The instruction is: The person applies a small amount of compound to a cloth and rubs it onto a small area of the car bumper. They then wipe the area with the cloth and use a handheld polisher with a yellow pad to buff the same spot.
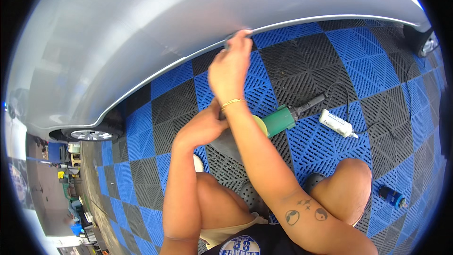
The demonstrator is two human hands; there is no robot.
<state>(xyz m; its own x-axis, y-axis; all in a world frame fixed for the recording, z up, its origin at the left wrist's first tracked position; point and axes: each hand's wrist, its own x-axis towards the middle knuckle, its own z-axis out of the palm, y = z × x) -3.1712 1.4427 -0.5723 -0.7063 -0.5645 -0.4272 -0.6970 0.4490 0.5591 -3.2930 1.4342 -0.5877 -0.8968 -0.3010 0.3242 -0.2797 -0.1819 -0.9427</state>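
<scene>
A silver car's lower side panel [198, 17] curves across the top of the head view. My right hand [231, 67] reaches to its bottom edge, fingers curled on a small dark grey thing [229, 39] pressed against the panel; motion blur hides what it is. Just below, my left hand [203, 124] sits at my right wrist, its fingers partly hidden behind that arm. A dark grey cloth [228, 145] hangs from the left hand. A green corded polisher [279, 122] with a yellow disc [260, 125] lies on the floor, partly behind my right forearm.
Blue and black slatted tiles [304, 60] cover the floor. A white squeeze bottle [336, 123] lies by the polisher's black cord [384, 124]. At the right lies a blue bottle [392, 197]. Car wheels [92, 134] stand at both sides. My knees flank the arms.
</scene>
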